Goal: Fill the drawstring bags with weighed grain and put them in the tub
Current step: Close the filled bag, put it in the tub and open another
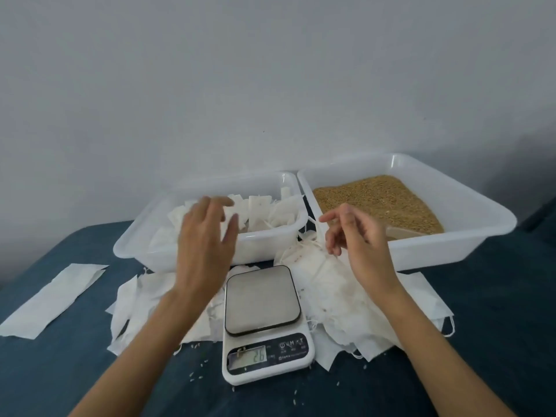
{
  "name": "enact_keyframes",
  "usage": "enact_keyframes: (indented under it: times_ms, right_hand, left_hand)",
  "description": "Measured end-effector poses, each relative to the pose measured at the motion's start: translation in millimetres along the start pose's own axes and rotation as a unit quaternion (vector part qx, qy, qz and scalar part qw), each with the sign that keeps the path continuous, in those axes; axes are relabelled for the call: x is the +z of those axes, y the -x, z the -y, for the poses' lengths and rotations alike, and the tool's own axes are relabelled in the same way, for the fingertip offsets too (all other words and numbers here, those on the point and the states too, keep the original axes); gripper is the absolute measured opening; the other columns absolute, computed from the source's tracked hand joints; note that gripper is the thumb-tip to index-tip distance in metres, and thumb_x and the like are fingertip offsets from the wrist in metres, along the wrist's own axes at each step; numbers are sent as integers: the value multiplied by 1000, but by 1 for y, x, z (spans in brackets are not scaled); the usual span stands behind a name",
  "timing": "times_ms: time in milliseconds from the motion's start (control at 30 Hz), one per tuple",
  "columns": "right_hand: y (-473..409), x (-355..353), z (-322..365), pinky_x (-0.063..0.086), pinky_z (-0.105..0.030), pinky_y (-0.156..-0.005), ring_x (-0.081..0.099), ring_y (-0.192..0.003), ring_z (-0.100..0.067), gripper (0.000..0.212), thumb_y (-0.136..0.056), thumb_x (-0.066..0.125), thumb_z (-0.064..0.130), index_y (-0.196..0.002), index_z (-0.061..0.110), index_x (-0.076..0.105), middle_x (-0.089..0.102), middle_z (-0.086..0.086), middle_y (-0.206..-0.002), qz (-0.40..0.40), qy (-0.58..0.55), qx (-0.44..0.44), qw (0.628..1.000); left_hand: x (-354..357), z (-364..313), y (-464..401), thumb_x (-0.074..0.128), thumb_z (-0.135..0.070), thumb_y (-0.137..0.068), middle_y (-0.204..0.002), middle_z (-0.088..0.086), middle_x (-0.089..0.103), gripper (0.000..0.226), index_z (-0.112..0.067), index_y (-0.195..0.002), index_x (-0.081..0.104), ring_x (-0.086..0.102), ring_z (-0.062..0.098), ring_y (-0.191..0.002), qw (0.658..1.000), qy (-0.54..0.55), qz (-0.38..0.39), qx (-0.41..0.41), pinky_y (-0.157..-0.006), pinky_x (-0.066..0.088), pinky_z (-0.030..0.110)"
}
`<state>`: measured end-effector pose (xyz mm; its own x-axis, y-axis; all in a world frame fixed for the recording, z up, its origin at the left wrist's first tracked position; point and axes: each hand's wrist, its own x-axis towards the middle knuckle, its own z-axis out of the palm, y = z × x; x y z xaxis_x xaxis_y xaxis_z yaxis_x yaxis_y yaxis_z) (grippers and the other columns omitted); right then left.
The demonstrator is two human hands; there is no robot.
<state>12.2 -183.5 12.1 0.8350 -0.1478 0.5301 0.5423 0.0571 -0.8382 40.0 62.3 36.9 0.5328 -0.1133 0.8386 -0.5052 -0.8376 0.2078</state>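
My left hand (pixel 207 236) hovers with fingers spread over the near rim of the left white tub (pixel 132 245), which holds several white drawstring bags (pixel 264 212). My right hand (pixel 355 233) is between the two tubs, above a loose pile of empty bags (pixel 328 284), its fingers loosely curled. A thin drawstring (pixel 317 233) runs just by its fingertips; whether it is pinched I cannot tell. The right tub (pixel 469 206) holds brown grain (pixel 376 200) with a scoop (pixel 403 231) partly buried in it. The scale (pixel 264 320) has a bare platform and shows a reading.
More flat white bags and sheets (pixel 141 302) lie around the scale on the blue cloth-covered table (pixel 90 371). A long white strip (pixel 51 299) lies at the left. Stray grains (pixel 195 374) are scattered in front of the scale. A plain wall rises behind the tubs.
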Motion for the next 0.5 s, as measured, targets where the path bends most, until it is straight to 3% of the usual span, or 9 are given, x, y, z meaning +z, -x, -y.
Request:
enact_keyframes:
  times_ms: [67,167,267,367,500]
  right_hand:
    - [2,3,-1,45,-29,-56,52,-55,-24,34,-110,42,23,-95,8,68,60,-8,-61,6,22,-7,1000]
    - [5,7,-2,45,-30,-58,54,-56,-29,32,-110,42,22,-94,10,68,60,-9,-61,18,53,-24,998]
    - [5,7,-2,45,-30,-57,54,-56,-31,32,-109,42,22,-94,10,68,59,-10,-61,17,51,-29,998]
    - [4,7,-3,44,-30,-56,53,-55,-29,31,-109,43,20,-94,9,68,59,-9,-59,16,50,-27,998]
    - [5,7,-3,45,-33,-57,52,-56,-35,31,-109,43,20,-94,9,68,58,-9,-59,16,54,-22,998]
  left_hand:
    - [26,-36,17,67,-18,-99,-86,-6,56,5,-13,-98,67,54,19,-78,986,47,161,20,-70,40,33]
    - [71,-66,28,63,-44,-101,-103,1,65,32,-13,-108,70,62,24,-96,933,-28,359,-9,-81,47,37]
    - [97,-71,25,61,-49,-99,-110,5,65,39,-13,-113,66,62,26,-103,915,-89,394,2,-86,50,40]
    - [107,-71,24,52,-23,-103,-104,8,69,20,-10,-105,67,66,31,-97,917,-81,390,-4,-75,48,40]
    - [105,-69,23,44,-8,-102,-99,10,66,23,-9,-103,67,65,32,-90,924,-77,374,3,-68,44,39]
